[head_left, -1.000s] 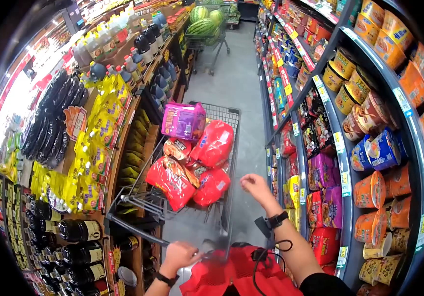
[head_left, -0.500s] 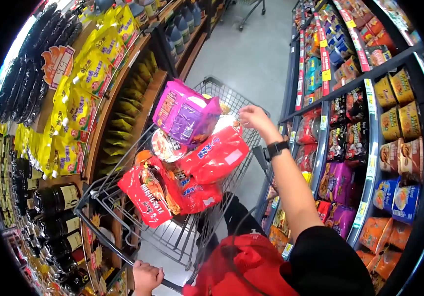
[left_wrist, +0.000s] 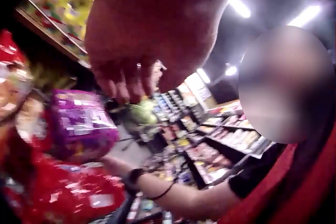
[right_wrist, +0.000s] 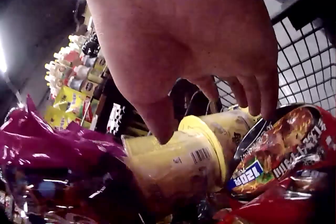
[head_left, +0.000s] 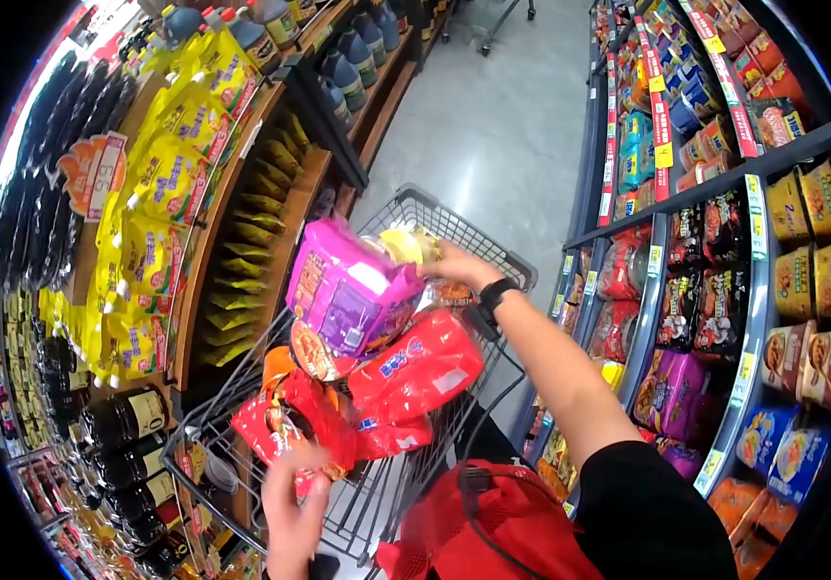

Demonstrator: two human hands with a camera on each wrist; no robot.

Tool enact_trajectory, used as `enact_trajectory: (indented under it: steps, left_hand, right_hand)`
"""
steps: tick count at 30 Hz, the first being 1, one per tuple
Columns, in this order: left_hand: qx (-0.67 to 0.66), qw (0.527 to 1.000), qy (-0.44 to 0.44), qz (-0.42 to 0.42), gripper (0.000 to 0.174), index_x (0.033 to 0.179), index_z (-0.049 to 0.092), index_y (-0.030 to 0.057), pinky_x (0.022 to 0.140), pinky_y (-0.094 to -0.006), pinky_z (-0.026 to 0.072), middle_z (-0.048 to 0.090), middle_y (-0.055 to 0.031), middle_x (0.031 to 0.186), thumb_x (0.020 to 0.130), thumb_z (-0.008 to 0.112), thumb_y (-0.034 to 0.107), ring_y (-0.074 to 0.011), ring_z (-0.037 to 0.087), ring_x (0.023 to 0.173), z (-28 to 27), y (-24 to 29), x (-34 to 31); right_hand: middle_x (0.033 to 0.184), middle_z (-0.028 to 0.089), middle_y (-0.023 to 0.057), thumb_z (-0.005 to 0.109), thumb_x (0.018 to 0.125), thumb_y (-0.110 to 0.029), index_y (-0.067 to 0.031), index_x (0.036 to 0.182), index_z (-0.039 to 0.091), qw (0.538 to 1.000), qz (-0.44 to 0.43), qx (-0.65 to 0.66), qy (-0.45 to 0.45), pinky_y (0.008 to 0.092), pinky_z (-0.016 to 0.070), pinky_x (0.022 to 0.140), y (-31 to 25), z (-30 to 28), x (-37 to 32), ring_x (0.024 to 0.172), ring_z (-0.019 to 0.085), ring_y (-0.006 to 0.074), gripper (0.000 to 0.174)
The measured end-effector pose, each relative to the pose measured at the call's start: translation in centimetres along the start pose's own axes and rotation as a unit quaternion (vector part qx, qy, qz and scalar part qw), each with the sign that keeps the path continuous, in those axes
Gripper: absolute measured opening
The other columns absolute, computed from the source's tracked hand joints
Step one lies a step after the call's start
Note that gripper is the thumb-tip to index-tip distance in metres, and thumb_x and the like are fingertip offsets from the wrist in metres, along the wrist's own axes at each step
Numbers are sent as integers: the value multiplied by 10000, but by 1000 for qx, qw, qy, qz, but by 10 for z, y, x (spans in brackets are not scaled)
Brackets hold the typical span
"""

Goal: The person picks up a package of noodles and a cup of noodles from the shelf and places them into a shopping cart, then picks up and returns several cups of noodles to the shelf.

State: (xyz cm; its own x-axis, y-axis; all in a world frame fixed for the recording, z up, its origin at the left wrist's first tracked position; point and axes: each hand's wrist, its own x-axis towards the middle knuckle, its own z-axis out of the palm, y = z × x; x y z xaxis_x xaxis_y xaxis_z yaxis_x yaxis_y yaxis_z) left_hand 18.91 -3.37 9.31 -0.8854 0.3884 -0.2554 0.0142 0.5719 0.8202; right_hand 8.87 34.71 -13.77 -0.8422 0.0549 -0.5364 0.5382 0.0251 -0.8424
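In the shopping cart, my right hand reaches in beside a purple multipack of noodles. The right wrist view shows that hand spread low over yellow instant noodle cups, its thumb right at one cup's side and the fingers farther back. Close to these fingers lies a dark noodle pack with a food picture. My left hand is above the cart's near end, by a red noodle pack, with blurred, loosely bent fingers and nothing in them. Another red noodle multipack lies between the hands.
Left of the cart a wooden shelf holds yellow seasoning bags and dark bottles. On the right stands a shelf of noodle packs and cups. The grey aisle floor runs ahead between them.
My right hand has moved from the cart's right side down to the yellow cups. My left hand has left the cart handle and come up toward the red pack. The cart's contents appear closer than at first.
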Motion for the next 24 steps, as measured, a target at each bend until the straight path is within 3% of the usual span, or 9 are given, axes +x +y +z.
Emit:
enact_trajectory:
  steps: [2, 5, 8, 12, 13, 16, 17, 20, 24]
  left_hand:
    - [-133, 990, -54, -4, 188, 1144, 613, 4, 940, -295, 467, 626, -59, 1139, 961, 588, 43, -141, 599, 1043, 25, 54, 96]
    - [-45, 984, -157, 72, 257, 1195, 613, -24, 892, -272, 491, 661, -67, 1058, 977, 606, 112, -126, 614, 1005, 74, 67, 245]
    - [207, 953, -199, 96, 458, 1124, 651, -87, 846, -389, 540, 706, -267, 1014, 880, 628, 300, -362, 700, 933, 141, 28, 359]
    - [453, 753, -477, 25, 430, 1110, 697, -39, 839, -403, 546, 713, -246, 1027, 820, 689, 279, -374, 700, 928, 173, 44, 399]
    - [442, 786, -424, -78, 391, 1150, 713, 62, 837, -398, 548, 718, -202, 1096, 812, 701, 257, -362, 702, 951, 189, 3, 417]
    - [486, 724, -477, -113, 385, 1175, 709, 94, 835, -391, 549, 720, -164, 1142, 827, 687, 258, -354, 699, 989, 196, -34, 419]
    - [511, 689, -511, -50, 360, 1155, 714, 58, 848, -393, 547, 710, -175, 1165, 837, 661, 218, -353, 691, 1026, 197, -38, 419]
    - [508, 677, -533, 21, 351, 1160, 716, 61, 854, -412, 544, 702, -177, 1181, 838, 636, 177, -361, 683, 1043, 184, -23, 404]
    - [434, 739, -513, -47, 416, 1267, 648, 90, 873, -422, 528, 685, -180, 1212, 855, 600, 128, -361, 667, 1081, 160, -36, 395]
  right_hand:
    - [1234, 663, 149, 836, 793, -350, 65, 1337, 522, 998, -25, 54, 0, 341, 502, 962, 48, 1, 46, 1107, 636, 234, 752]
    - [1194, 663, 183, 859, 745, -406, 106, 1349, 484, 993, 22, 117, -20, 347, 529, 879, 59, -6, 71, 1027, 656, 253, 877]
    - [1150, 665, 205, 861, 712, -465, 131, 1405, 369, 998, 55, 11, 15, 363, 547, 810, 105, -3, 128, 982, 675, 265, 1038]
    - [1125, 670, 199, 840, 732, -458, 122, 1429, 321, 994, 103, -14, 18, 345, 553, 772, 86, -12, 125, 978, 683, 257, 1045]
    - [1128, 679, 204, 844, 720, -425, 114, 1401, 386, 994, 108, -18, 30, 334, 554, 785, 78, -15, 118, 979, 688, 260, 982]
    - [1128, 693, 194, 853, 690, -389, 97, 1327, 509, 998, 27, 55, 10, 336, 556, 810, 95, -9, 135, 983, 691, 268, 872]
    - [1136, 699, 205, 848, 666, -386, 84, 1192, 624, 997, 43, 64, 11, 349, 556, 839, 80, -18, 112, 992, 691, 297, 740]
    - [1124, 703, 220, 845, 644, -420, 70, 1113, 670, 999, -35, -30, 4, 373, 556, 858, 118, -5, 143, 1011, 691, 324, 700]
    - [1159, 650, 322, 828, 638, -426, 42, 1301, 576, 977, 27, -161, 138, 418, 557, 896, 44, -10, 77, 1044, 669, 419, 850]
